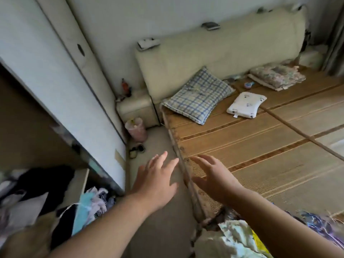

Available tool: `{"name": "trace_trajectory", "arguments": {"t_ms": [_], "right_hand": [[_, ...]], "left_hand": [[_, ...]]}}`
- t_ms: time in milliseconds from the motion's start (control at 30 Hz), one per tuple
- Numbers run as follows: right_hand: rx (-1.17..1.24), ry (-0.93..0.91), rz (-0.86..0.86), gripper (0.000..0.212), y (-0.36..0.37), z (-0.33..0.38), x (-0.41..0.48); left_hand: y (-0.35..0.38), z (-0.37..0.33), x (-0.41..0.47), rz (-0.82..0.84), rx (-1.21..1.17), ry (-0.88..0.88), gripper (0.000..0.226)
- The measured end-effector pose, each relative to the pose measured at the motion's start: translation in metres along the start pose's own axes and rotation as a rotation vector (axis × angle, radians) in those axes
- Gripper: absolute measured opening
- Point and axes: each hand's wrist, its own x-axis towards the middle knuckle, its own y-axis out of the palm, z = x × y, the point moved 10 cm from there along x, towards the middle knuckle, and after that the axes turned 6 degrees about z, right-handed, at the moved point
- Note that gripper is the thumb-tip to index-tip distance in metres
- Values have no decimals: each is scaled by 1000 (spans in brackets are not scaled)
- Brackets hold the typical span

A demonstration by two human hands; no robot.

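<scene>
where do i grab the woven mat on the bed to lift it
Grip the mat by its long bound edge beside the floor, coming from the floor side. It lies flat, so only that edge gives a lip; the left hand and right hand hover open near it.

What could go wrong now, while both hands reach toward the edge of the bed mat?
1. The left hand and right hand are open and hold nothing. The mat looks worn at its edge, so pulling there may fray it more.
2. If the mat is pulled, the checked pillow and small white pillow resting on it could slide.
3. The small items on the floor ahead could be stepped on.
</scene>
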Motion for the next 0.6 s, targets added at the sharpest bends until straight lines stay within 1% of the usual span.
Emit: {"name": "trace_trajectory", "arguments": {"t_ms": [133, 300, 467, 600], "right_hand": [[8, -254, -9, 64, 10, 144, 49], [49, -521, 10, 61, 29, 306, 86], [74, -724, 49, 61, 41, 431, 113], [63, -925, 49, 60, 35, 515, 132]], "left_hand": [[-89, 98, -67, -198, 98, -162, 69], [-173, 198, -158, -399, 173, -387, 69], [-244, 269, -232, -586, 221, -611, 71], [-298, 299, -270, -697, 340, -752, 71]]}}
